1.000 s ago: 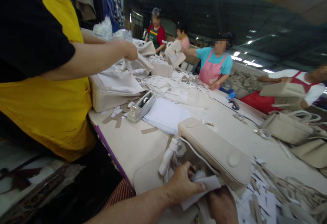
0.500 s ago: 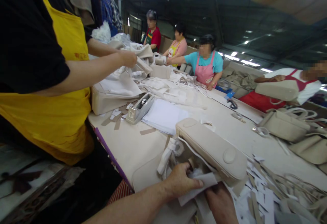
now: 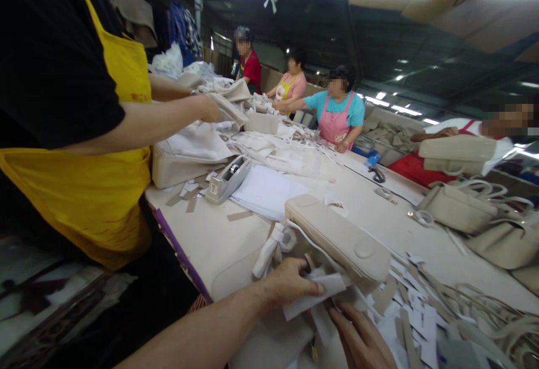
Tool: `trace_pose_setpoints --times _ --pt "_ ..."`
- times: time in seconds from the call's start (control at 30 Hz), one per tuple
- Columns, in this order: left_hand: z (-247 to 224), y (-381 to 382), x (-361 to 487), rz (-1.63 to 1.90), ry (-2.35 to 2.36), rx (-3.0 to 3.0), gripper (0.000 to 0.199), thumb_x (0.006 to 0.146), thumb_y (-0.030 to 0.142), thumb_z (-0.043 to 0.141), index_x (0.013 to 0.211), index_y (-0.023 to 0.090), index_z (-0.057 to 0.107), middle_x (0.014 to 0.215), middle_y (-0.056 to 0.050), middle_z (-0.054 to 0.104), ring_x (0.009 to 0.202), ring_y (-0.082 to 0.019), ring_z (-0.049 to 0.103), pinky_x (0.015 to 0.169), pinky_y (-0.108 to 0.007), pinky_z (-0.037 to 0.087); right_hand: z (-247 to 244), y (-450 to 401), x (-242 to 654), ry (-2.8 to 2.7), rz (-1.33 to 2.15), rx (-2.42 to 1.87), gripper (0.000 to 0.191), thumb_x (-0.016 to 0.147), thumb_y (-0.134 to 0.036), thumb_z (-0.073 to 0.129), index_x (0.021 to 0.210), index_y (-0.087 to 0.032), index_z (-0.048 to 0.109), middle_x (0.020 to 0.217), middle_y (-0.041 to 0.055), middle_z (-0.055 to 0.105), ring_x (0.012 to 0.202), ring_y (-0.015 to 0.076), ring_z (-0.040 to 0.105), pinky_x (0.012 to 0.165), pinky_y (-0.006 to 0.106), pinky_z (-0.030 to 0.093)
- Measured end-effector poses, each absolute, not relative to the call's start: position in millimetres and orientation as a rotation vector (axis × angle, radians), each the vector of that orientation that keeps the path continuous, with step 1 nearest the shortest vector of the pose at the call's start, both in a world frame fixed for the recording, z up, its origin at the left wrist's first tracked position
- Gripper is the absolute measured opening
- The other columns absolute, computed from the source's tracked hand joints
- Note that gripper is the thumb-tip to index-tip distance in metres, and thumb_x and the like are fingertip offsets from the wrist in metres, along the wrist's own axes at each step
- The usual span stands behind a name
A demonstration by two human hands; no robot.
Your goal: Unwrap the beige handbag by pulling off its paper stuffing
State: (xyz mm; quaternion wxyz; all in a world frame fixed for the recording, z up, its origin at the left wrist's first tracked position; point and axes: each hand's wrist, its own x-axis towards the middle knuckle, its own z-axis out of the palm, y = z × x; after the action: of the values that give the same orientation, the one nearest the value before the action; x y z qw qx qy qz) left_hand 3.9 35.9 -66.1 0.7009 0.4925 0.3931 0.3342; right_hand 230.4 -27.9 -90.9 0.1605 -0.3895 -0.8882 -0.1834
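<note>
White rectangular sheet (image 3: 316, 295) being pinched by fingers of left hand (image 3: 289, 286) at mouth of beige leather-look bag (image 3: 337, 235) on pale tabletop (image 3: 196, 248). Right hand (image 3: 362, 338), deeper inside earlier, being drawn back, fingers seemingly loosely spread; mouth being less filled.

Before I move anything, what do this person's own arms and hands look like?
Both hands are ungloved. The left forearm is bare, with no sleeve in view, and no watch or band shows at its wrist. The left hand has its thumb plainly visible. The right hand is cut off by the lower edge, so its wrist and any sleeve cannot be seen.
</note>
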Motion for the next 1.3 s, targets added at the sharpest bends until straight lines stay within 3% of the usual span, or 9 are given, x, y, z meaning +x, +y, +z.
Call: trace_pose_setpoints --times 0.1,0.23,0.47,0.67,0.87,1.0,1.13,1.3 --pt "-61.2 34.9 0.5 0.72 0.882 1.108 0.039 0.058 0.027 0.068 0.095 0.016 0.064 0.08 -0.002 0.066 0.064 -0.016 0.059 0.053 -0.024 0.046 -59.3 -25.9 221.2 -2.527 -0.738 -1.017 0.039 0.077 -0.01 0.045 0.108 -0.026 0.062 0.1 0.0038 0.069 0.091 0.0177 0.063 0.079 0.027 0.049" --pt "-56.8 35.5 -1.0 0.696 0.962 1.272 0.033 0.059 0.03 0.066 0.089 0.016 0.064 0.075 0.0 0.062 0.065 -0.015 0.056 0.054 -0.023 0.042 -18.4 -25.5 197.7 -2.55 -0.863 -0.906 0.041 0.073 -0.007 0.044 0.106 -0.026 0.061 0.107 0.0031 0.067 0.099 0.0202 0.057 0.085 0.033 0.037" --pt "-58.7 30.6 3.6 0.744 0.997 1.635 0.033 0.066 0.04 0.06 0.088 0.016 0.065 0.073 0.002 0.058 0.065 -0.013 0.049 0.056 -0.022 0.036 7.7 -2.4 159.0 -2.71 -0.326 -1.361 0.018 0.081 -0.012 0.052 0.082 -0.027 0.062 0.083 -0.0023 0.063 0.081 0.0158 0.055 0.076 0.031 0.031" --pt "-69.6 29.7 2.4 0.814 0.901 1.618 0.026 0.064 0.027 0.061 0.089 0.017 0.062 0.069 0.005 0.051 0.062 -0.01 0.043 0.054 -0.02 0.033 9.5 21.1 147.6 -2.729 -0.088 -1.639 0.019 0.082 -0.017 0.047 0.071 -0.023 0.062 0.078 -0.0003 0.061 0.078 0.0153 0.056 0.069 0.028 0.033" --pt "-74.6 32.5 -0.1 0.787 0.818 1.52 0.039 0.061 0.035 0.07 0.095 0.018 0.064 0.071 0.005 0.053 0.065 -0.011 0.044 0.058 -0.021 0.035 19.3 34.1 146.0 -2.684 0.1 -1.835 0.011 0.071 -0.021 0.052 0.079 -0.023 0.06 0.077 -0.0001 0.064 0.073 0.0169 0.058 0.059 0.027 0.029" --pt "-73.1 27.4 3.9 0.799 0.938 1.538 0.028 0.069 0.036 0.061 0.09 0.018 0.066 0.067 0.003 0.053 0.063 -0.012 0.046 0.055 -0.022 0.034 27.7 45.7 142.8 -2.658 0.233 -1.921 0.045 0.061 -0.017 0.056 0.106 -0.023 0.056 0.08 0.0001 0.065 0.073 0.0161 0.058 0.059 0.025 0.03" --pt "-68.3 23.9 8.1 0.807 1.038 1.588 0.026 0.066 0.034 0.063 0.087 0.019 0.068 0.064 0.004 0.053 0.061 -0.012 0.047 0.055 -0.023 0.034 32.1 56.4 140.9 -2.808 0.197 -1.932 0.021 0.055 -0.021 0.06 0.076 -0.023 0.064 0.075 -0.0003 0.065 0.072 0.0179 0.058 0.055 0.026 0.027" --pt "-67.4 28.3 11.4 0.771 1.041 1.474 0.032 0.061 0.033 0.066 0.09 0.019 0.068 0.07 0.002 0.058 0.065 -0.014 0.05 0.056 -0.024 0.035 27.2 58.8 149.4 -2.77 0.35 -1.881 0.029 0.054 -0.021 0.06 0.083 -0.026 0.065 0.079 -0.0027 0.067 0.074 0.0165 0.058 0.057 0.025 0.029"
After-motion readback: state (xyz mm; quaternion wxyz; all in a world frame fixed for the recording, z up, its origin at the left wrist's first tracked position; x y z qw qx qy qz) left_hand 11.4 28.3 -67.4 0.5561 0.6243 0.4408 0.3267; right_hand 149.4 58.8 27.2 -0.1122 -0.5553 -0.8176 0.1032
